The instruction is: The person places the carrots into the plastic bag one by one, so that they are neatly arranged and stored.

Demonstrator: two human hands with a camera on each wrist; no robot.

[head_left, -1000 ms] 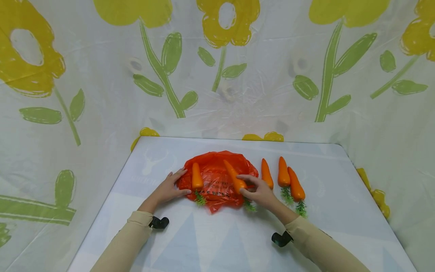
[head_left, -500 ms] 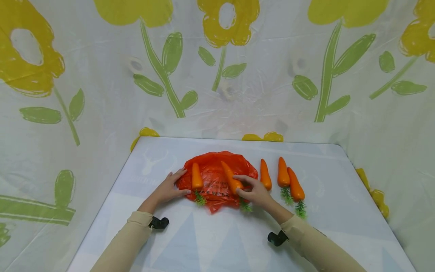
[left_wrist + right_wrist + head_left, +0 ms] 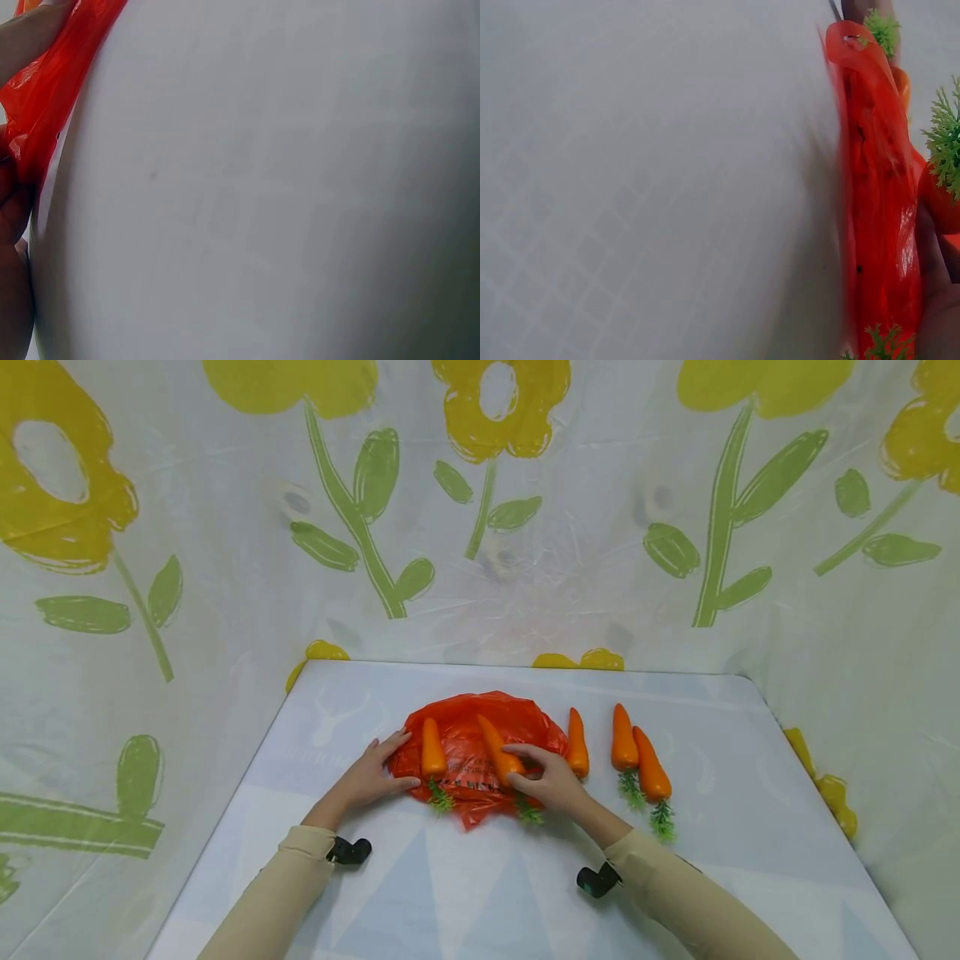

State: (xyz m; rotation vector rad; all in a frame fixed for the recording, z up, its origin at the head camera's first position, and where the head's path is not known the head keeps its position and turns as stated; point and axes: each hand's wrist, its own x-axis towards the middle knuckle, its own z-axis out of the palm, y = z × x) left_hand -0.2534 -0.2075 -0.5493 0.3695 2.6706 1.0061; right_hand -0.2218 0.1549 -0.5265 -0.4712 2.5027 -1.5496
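Note:
A crinkled red plastic bag (image 3: 528,718) lies on the table with a toy carrot (image 3: 432,750) over its left part, leafy end toward me. My left hand (image 3: 367,781) holds the bag's left edge, thumb and fingers spread apart; in the left wrist view the red film (image 3: 56,97) lies between thumb and bent fingers. Thumb and fingers of my right hand (image 3: 551,781) pinch a second orange carrot (image 3: 495,747) near its thick end, over the middle of the bag. Its green top hangs at the bag's near edge. In the right wrist view, the bag's folded side (image 3: 877,202) shows.
A carrot (image 3: 577,743) lies just right of the bag, its leafy end hidden by my right hand. Farther right are two more carrots, one upright in view (image 3: 623,739) and one slanted (image 3: 652,767). The pale table (image 3: 465,877) meets a flower-print curtain (image 3: 585,560) behind.
My right hand has moved left with its carrot, further over the bag. The carrot right of the bag has shifted slightly left too. My left hand stays in place.

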